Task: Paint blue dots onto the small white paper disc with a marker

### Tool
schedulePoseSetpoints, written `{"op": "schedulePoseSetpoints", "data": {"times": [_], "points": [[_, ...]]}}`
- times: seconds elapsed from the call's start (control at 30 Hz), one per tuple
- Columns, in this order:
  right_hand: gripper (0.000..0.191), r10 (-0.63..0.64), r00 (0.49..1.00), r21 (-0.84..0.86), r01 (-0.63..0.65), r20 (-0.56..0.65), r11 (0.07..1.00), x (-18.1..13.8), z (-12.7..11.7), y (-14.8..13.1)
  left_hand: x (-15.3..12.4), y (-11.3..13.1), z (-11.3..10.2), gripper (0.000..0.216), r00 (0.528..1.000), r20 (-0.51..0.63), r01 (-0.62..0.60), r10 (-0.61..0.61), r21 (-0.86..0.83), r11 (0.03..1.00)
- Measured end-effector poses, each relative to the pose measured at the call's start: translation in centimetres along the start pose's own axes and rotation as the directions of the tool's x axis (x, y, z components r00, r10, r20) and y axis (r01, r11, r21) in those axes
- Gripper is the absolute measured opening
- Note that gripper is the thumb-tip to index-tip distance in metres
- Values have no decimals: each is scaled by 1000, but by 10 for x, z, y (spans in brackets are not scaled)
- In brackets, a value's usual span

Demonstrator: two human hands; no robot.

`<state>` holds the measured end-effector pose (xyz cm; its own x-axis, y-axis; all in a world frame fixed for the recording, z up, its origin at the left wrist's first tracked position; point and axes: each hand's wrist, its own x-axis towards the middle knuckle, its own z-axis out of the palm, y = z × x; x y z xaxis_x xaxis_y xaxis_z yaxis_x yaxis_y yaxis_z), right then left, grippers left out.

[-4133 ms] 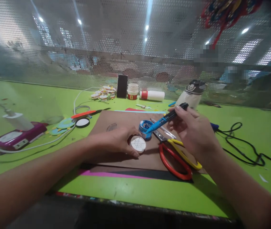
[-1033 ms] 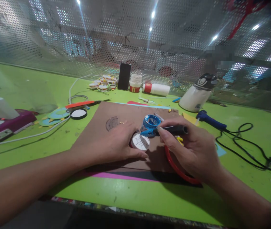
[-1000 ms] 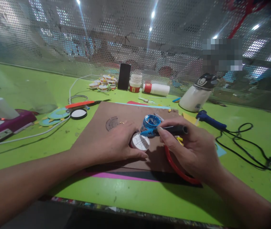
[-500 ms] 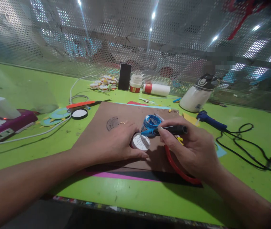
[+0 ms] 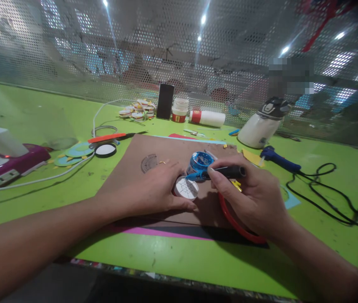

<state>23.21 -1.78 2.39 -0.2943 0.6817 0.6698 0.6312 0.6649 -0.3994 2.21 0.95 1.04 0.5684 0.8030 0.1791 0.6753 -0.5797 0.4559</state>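
Observation:
My left hand (image 5: pixel 153 185) rests on the brown board, with thumb and fingers closed around the rim of a small white round disc (image 5: pixel 187 190). Thin dark lines in a spider-web pattern mark its top. My right hand (image 5: pixel 251 189) pinches a black-barrelled marker (image 5: pixel 229 171) whose front end is blue. The tip meets the disc's upper edge, or hovers just over it; I cannot tell which. Directly behind the marker stands an open blue jar (image 5: pixel 201 159). A red ring-shaped object (image 5: pixel 232 216) lies partly under my right hand. Left of the jar is a clear protractor (image 5: pixel 149 163).
A purple power strip (image 5: pixel 30 164), an orange cutter (image 5: pixel 107 137) and a black-rimmed disc (image 5: pixel 105 150) lie at left. Behind are a phone (image 5: pixel 165 101), a cup (image 5: pixel 179 111) and a lying white cup (image 5: pixel 208 118). A white bottle (image 5: pixel 257 130) and corded glue gun (image 5: pixel 281 160) stand right.
Little differs. The marker in my right hand has shifted slightly left along the disc's upper edge; my left hand keeps its place on the disc.

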Motion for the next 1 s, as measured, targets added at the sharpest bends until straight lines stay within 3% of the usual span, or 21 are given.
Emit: {"op": "schedulePoseSetpoints", "data": {"times": [0.37, 0.63, 1.0], "points": [[15, 41, 999, -9, -41, -2, 999, 0, 0, 0, 0, 0, 1, 48, 1000, -21, -4, 4, 2, 1000], [7, 49, 971, -8, -52, -235, 999, 1, -2, -10, 0, 1, -1, 46, 1000, -4, -2, 2, 43, 999], [16, 71, 991, -5, -72, -111, 997, -1, 2, -2, 0, 0, 1, 51, 1000, -23, 11, -10, 47, 999]]}}
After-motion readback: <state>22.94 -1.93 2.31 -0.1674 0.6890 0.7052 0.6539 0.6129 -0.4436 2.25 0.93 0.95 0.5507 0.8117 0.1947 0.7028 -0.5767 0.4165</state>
